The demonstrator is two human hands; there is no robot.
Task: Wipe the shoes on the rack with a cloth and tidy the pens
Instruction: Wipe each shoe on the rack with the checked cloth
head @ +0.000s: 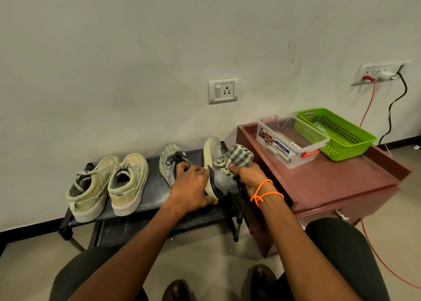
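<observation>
A low black shoe rack [157, 207] stands against the wall. Two beige sneakers [109, 184] sit on its left half. A grey sneaker [169, 161] lies at the middle. A second grey sneaker [216, 161] is tipped on its side at the rack's right end, sole facing left. My left hand [193, 184] grips this tipped shoe at its heel. My right hand [250, 177] holds a checked cloth [237, 157] against the shoe's upper. No pens can be made out.
A maroon cabinet [330, 177] stands right of the rack. On it are a clear plastic box [289, 139] with red latches and a green basket [337, 132]. Red and black cables hang from a wall socket [380, 73] at the right. My knees and feet fill the bottom.
</observation>
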